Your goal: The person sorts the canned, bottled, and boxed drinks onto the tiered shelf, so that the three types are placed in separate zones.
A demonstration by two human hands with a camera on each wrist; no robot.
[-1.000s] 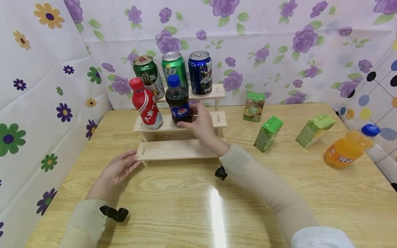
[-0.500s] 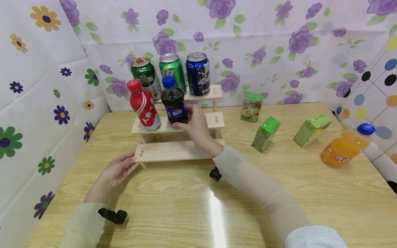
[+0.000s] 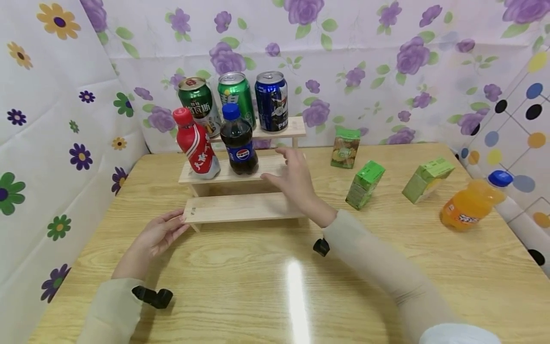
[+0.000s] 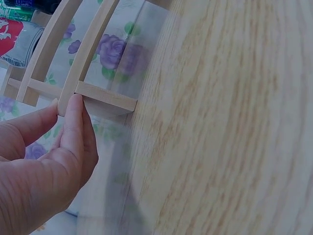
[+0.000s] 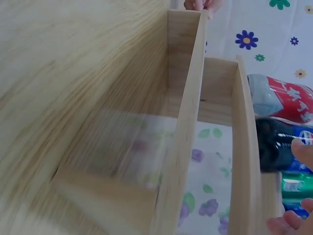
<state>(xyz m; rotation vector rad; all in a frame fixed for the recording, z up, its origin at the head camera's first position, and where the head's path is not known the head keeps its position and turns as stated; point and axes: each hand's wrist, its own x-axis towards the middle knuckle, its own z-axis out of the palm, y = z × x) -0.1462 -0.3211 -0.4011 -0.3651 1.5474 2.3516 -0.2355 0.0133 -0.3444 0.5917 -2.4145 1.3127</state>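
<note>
A three-tier wooden rack [image 3: 232, 208] stands on the table. My left hand [image 3: 160, 235] pinches the left end of its lowest board between thumb and fingers, seen closely in the left wrist view [image 4: 54, 156]. On the middle tier a dark cola bottle [image 3: 239, 143] with a blue cap stands upright beside a red-and-white bottle [image 3: 198, 145]. Just right of the cola, my right hand [image 3: 298, 184] hovers over the tier with thumb and fingers spread, apart from the bottle and holding nothing. In the right wrist view only its fingertips [image 5: 304, 152] show at the edge.
Along the top tier stand a dark green can [image 3: 199, 102], a green can [image 3: 237, 98] and a blue can [image 3: 271, 102]. To the right are several juice boxes, one upright [image 3: 345, 149], and an orange soda bottle [image 3: 470, 203]. Floral cloth [image 3: 356, 38] hangs behind.
My right hand has let go of the cola bottle and drawn back to the right. The bottle stays on the middle tier. The left hand keeps its hold on the rack.
</note>
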